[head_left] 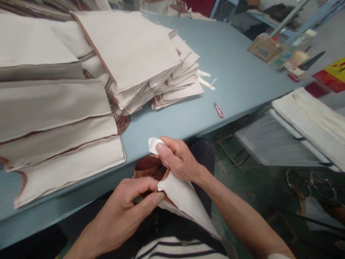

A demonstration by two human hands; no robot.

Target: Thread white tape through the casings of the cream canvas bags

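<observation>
My left hand [126, 207] pinches the corner of a cream panel [190, 203] between thumb and forefinger, over my lap. This panel has a brown underside and looks like leather or coated cloth. My right hand [178, 158] is closed, its thumb pressed on a small flat white piece [154, 144] whose kind I cannot make out. The right fingers also lie against the panel's upper edge. Behind both hands, a bundle of brown strips or folds [151, 167] shows at the table edge, partly hidden.
On the blue-green table [223, 54] lie a stack of cream panels [134, 46] and overlapping panels [59, 108] at left. Pink thread snips [219, 110] lie near the front edge. A cardboard box [265, 47] stands far right. Beside the table is a rack of pale sheets [315, 118].
</observation>
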